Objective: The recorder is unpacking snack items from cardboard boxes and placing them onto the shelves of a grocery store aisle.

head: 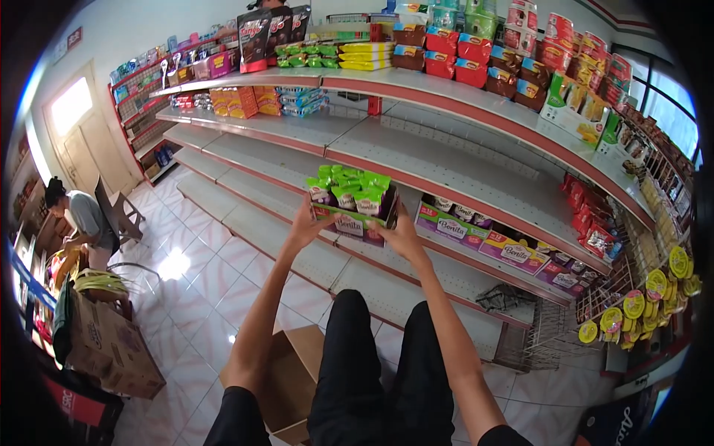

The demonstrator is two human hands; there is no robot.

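Note:
Between both hands I hold an open display box (350,224) in green and purple, filled with green-topped Bonita snack packs (357,189). My left hand (312,223) grips its left end, with the thumb across the front. At the right end, my right hand (397,228) holds it the same way. The box is in front of the middle shelves; whether it touches a shelf I cannot tell. To its right, a similar green Bonita box (450,226) stands on a shelf, followed by a pink and yellow one (512,250) and a purple one (560,277).
An open cardboard carton (287,379) sits on the tiled floor beside my legs. Packaged snacks line the top shelf (413,89). Yellow round packs (633,305) hang at the right by a wire rack (549,334). Another person (92,217) is at the left near a large carton (111,345).

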